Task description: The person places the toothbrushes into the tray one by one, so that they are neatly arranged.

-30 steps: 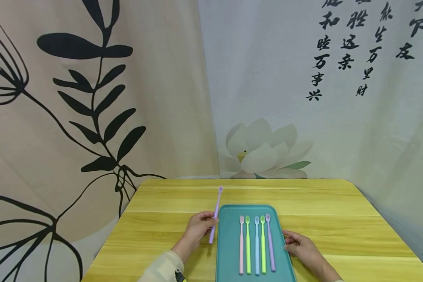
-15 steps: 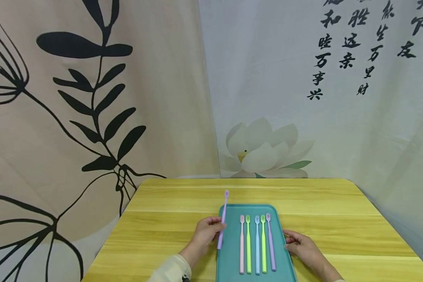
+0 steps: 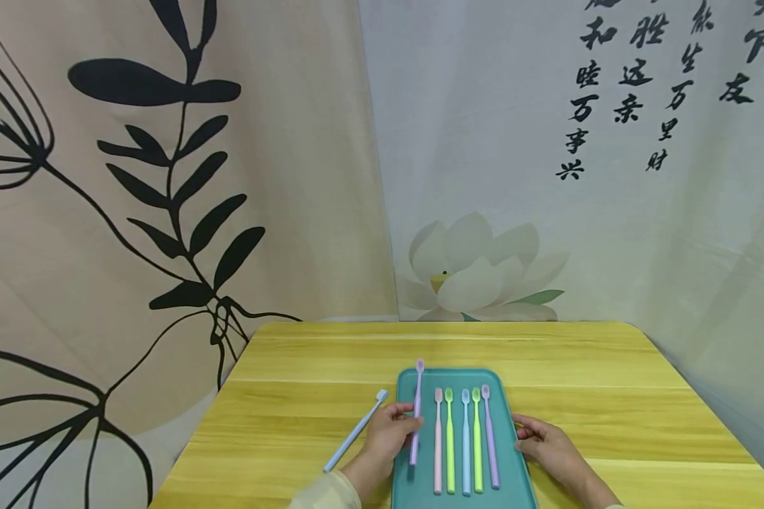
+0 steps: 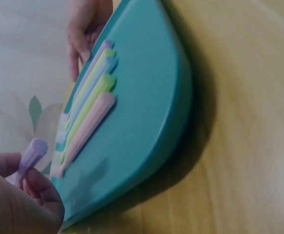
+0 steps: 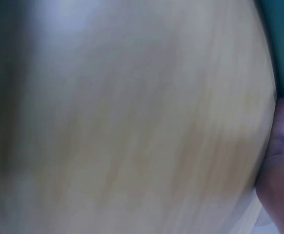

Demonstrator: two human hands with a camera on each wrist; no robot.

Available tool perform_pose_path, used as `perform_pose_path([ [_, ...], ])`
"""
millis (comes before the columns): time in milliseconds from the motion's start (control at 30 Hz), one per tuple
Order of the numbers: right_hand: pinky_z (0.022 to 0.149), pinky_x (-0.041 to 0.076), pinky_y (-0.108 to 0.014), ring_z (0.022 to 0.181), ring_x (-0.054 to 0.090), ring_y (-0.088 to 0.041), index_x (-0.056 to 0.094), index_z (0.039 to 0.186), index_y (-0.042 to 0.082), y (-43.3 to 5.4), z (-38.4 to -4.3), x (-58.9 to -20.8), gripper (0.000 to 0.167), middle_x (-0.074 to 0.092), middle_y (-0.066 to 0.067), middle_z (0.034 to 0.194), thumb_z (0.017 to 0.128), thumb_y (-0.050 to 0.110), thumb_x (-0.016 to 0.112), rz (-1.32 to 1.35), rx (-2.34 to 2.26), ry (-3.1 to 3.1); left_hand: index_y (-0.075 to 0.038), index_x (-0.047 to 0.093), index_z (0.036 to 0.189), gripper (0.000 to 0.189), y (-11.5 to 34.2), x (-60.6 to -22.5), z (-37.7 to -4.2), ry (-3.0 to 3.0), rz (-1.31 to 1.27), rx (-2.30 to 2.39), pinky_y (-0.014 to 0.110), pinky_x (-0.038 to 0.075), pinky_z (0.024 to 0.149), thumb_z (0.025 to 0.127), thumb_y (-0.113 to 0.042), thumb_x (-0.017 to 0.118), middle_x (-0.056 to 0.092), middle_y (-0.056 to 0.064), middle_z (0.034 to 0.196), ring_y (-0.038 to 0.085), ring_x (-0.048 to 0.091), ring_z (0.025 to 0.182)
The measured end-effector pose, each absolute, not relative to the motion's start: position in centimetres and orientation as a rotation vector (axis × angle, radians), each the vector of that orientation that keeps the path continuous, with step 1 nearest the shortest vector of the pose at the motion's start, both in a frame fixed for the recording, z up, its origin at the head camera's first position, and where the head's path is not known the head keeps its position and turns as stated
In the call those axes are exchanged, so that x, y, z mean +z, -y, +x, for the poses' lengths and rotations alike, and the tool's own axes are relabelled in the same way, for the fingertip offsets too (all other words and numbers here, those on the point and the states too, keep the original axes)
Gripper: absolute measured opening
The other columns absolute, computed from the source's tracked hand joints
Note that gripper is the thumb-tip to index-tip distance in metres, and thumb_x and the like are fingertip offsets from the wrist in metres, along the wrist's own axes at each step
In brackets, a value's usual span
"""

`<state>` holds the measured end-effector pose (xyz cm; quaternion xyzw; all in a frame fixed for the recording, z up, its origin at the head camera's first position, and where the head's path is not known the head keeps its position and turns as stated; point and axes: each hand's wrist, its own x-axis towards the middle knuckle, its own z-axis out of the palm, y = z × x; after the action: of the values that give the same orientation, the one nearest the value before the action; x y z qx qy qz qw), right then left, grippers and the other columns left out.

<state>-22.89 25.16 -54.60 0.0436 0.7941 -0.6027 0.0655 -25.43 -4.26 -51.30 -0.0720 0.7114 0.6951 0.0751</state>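
Observation:
My left hand [image 3: 388,438] pinches a purple toothbrush [image 3: 417,410] by its handle, bristle end pointing away, over the left side of a teal tray [image 3: 420,488]. In the left wrist view the handle end of that toothbrush [image 4: 33,152] sticks out between thumb and fingers, and a shadow falls on the tray. Lying side by side on the tray are a pink toothbrush [image 3: 438,445], a green one [image 3: 450,445], a blue one [image 3: 466,445], another green one [image 3: 477,445] and another purple one [image 3: 490,445]. My right hand [image 3: 547,449] holds the tray's right rim with thumb and fingers.
Another blue toothbrush [image 3: 355,433] lies slanted on the wooden table [image 3: 280,410], left of the tray beside my left hand. Behind the table's far edge hangs a printed cloth [image 3: 318,177] with plants, a lotus and writing.
My left hand has carried the purple toothbrush rightward and nearer, from beside the tray to over its left part. The blue toothbrush on the table has come into view. My right hand stays put.

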Motion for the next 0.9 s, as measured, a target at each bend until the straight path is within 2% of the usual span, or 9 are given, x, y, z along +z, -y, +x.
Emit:
perform_pose_path([
  [233, 0.077, 0.055, -0.033, 0.094, 0.053, -0.023, 0.046, 0.140, -0.012, -25.2, -22.8, -54.5, 0.054, 0.055, -0.015, 0.107, 0.090, 0.000, 0.064, 0.138, -1.819, -2.393, 0.001, 0.067, 0.112, 0.028, 3.2, -51.5, -24.6, -2.190, -0.259, 2.026, 0.028, 0.051, 0.062, 0.085, -0.005, 0.073, 0.063, 0.004, 0.085, 0.015, 0.058, 0.070],
  [533, 0.076, 0.055, -0.033, 0.094, 0.053, -0.023, 0.046, 0.140, -0.012, -25.3, -22.9, -54.7, 0.054, 0.055, -0.014, 0.107, 0.090, 0.000, 0.064, 0.122, -1.811, -2.401, 0.004, 0.067, 0.108, 0.026, 1.7, -52.3, -23.6, -2.209, -0.284, 2.060, 0.027, 0.049, 0.059, 0.083, -0.001, 0.071, 0.061, 0.004, 0.081, 0.013, 0.055, 0.067],
  [900, 0.076, 0.055, -0.033, 0.094, 0.053, -0.023, 0.045, 0.140, -0.012, -25.3, -22.9, -54.7, 0.055, 0.055, -0.014, 0.107, 0.091, 0.000, 0.064, 0.118, -1.814, -2.393, 0.002, 0.068, 0.104, 0.023, 0.9, -52.6, -23.2, -2.354, -0.347, 1.922, 0.030, 0.050, 0.062, 0.081, 0.000, 0.073, 0.060, 0.004, 0.082, 0.016, 0.056, 0.071],
])
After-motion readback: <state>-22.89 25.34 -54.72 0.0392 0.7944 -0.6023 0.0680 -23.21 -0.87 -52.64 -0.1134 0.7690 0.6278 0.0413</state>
